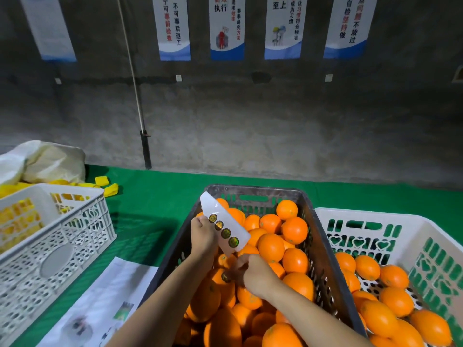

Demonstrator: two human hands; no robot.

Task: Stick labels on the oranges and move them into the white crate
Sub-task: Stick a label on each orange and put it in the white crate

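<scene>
A dark crate point(323, 249) in the middle is heaped with oranges point(271, 246). My left hand point(204, 236) grips a white label strip point(220, 216) with several round gold stickers, held above the heap. Just below it, my right hand point(253, 274) pinches a single sticker point(226, 277) against an orange point(217, 276) lying in the dark crate. To the right stands the white crate point(375, 219) with several oranges point(397, 300) in it.
A second white crate point(57, 236) holding yellow wrappers stands at the left on the green table point(150, 196). Printed paper point(105, 304) lies in front of it. White bags point(50, 159) sit at the far left, and a grey wall with posters rises behind.
</scene>
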